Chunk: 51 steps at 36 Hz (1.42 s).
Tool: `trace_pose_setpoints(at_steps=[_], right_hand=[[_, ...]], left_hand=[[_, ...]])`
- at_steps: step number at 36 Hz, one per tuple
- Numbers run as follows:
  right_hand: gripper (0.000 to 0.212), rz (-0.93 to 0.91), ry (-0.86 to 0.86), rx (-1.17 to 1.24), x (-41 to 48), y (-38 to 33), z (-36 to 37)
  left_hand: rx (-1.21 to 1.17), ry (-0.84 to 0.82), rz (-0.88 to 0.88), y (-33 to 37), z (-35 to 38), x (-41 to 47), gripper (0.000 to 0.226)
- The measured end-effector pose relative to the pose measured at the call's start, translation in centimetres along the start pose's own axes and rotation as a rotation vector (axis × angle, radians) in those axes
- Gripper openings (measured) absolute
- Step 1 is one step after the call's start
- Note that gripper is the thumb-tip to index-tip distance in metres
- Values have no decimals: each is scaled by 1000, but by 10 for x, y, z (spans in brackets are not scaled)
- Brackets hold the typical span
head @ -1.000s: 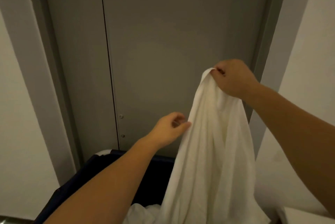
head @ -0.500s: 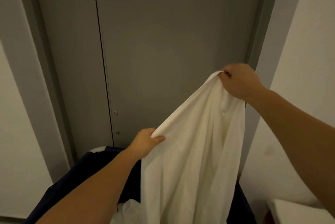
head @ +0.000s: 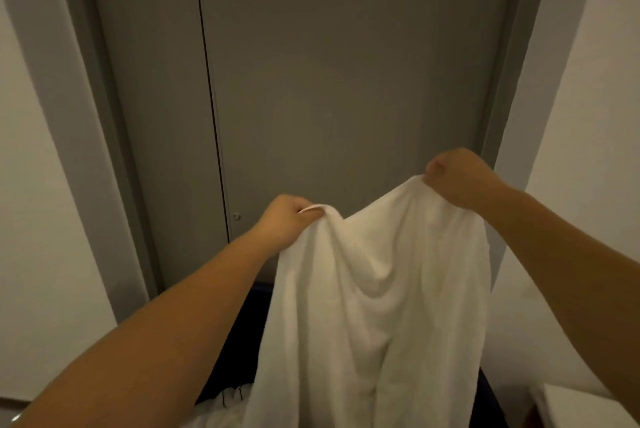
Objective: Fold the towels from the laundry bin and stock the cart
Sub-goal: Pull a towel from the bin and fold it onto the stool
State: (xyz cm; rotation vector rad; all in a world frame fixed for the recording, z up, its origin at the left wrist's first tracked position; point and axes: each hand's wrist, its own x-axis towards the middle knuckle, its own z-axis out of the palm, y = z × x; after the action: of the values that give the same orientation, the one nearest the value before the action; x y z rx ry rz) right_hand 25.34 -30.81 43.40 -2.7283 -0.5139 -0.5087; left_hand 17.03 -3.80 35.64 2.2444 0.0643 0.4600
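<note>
Above the dark laundry bin [head: 242, 351], a white towel [head: 374, 306] hangs from 2 hands, held up before a grey door [head: 346, 81]. The left hand [head: 284, 219] has its fingers curled, pinching a bunched part of the towel's top edge. The right hand [head: 457, 178], higher and further right, has its fingers closed round another part of that edge. Between them the edge sags, and the cloth falls in loose folds, its lower end out of view. More white laundry [head: 221, 410] lies in the bin.
</note>
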Motion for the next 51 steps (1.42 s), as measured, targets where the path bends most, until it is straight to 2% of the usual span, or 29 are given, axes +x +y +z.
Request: trace_pose_setpoints(at_steps=[2, 5, 8, 14, 20, 24, 31, 35, 42, 46, 51], right_hand=[[13, -83, -61, 123, -9, -12, 9], [40, -197, -126, 282, -24, -36, 22], [40, -268, -160, 356, -31, -54, 36], [12, -245, -207, 418, -33, -64, 53], [35, -206, -229, 372, -37, -76, 67], [29, -217, -110, 337, -33, -80, 54], [30, -289, 74, 303, -24, -78, 28], [33, -254, 237, 285, -12, -56, 6], [29, -106, 364, 296, -3, -11, -32], [28, -52, 312, 292, -3, -1, -27], [23, -52, 82, 235, -2, -2, 3]], left_hand=[[70, -28, 44, 19, -3, 9, 35], [135, -71, 104, 38, 0, 13, 37], [109, -76, 134, 43, 6, 12, 36], [74, -46, 147, 39, 10, 4, 22], [6, -39, 115, 27, 9, 2, 21], [-26, -7, 77, 13, 6, -6, 12], [39, -58, -144, -35, 28, -25, 28], [7, -61, -249, -65, 31, -38, 28], [33, -31, -414, -131, 4, -64, 25], [66, -2, -422, -138, -6, -63, 35], [60, -33, -284, -104, -5, -44, 40]])
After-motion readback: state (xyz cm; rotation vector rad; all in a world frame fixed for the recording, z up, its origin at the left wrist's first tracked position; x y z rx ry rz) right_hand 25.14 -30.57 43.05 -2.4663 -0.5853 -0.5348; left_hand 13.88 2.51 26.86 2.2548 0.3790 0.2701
